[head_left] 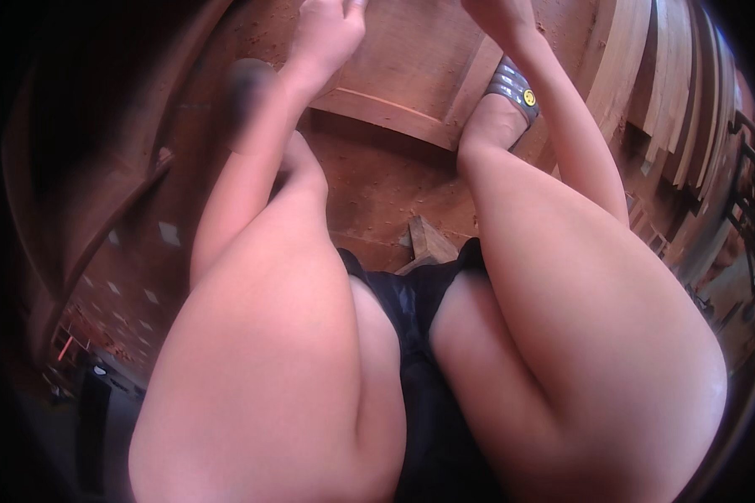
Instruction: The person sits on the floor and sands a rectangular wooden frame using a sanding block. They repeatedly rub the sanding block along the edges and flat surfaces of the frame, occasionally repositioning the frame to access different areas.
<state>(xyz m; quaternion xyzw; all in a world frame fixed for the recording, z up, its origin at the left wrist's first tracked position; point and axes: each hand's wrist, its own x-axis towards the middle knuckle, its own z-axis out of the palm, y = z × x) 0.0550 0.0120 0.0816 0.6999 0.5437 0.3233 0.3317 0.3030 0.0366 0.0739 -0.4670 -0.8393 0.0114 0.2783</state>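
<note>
As left hand (pixel 331 35) curls, wooden panel (pixel 404 57) between, right hand (pixel 505 21) opposite

Legs (pixel 596 293) softly lit; shadow under wooden panel (pixel 398 54); rim black; planks (pixel 671 92) bowed by fisheye; left shoe (pixel 250 88) blurred.

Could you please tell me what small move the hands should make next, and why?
I would probably draw the left hand and right hand slightly toward the body, above the near edge of the framed wooden panel. Both hands sit at the picture's upper edge, which cuts off the right hand's fingers, so what they hold, if anything, cannot be told.
</note>
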